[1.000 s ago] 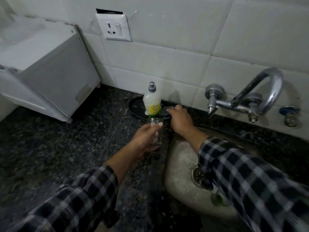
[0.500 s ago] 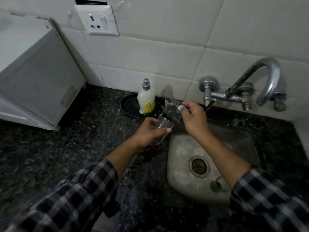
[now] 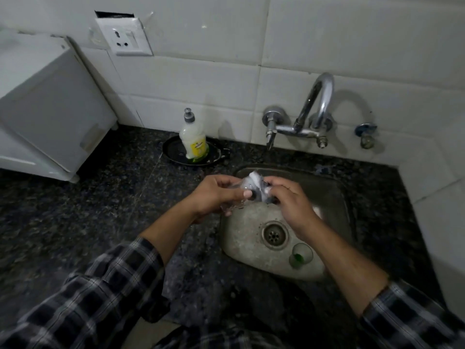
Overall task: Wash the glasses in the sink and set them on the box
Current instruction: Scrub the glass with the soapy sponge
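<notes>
Over the sink's (image 3: 334, 195) left rim, the left hand (image 3: 214, 195) curls its fingers around a clear glass (image 3: 237, 190); the right hand (image 3: 289, 200) pinches a sudsy scrubber (image 3: 256, 181) against it. Another glass (image 3: 300, 255) lies near the sink drain (image 3: 274, 234).

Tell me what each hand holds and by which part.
Left hand grips a clear glass around its side. Right hand pinches a soapy scrubber at the glass's mouth; exactly where on the scrubber cannot be told.
</notes>
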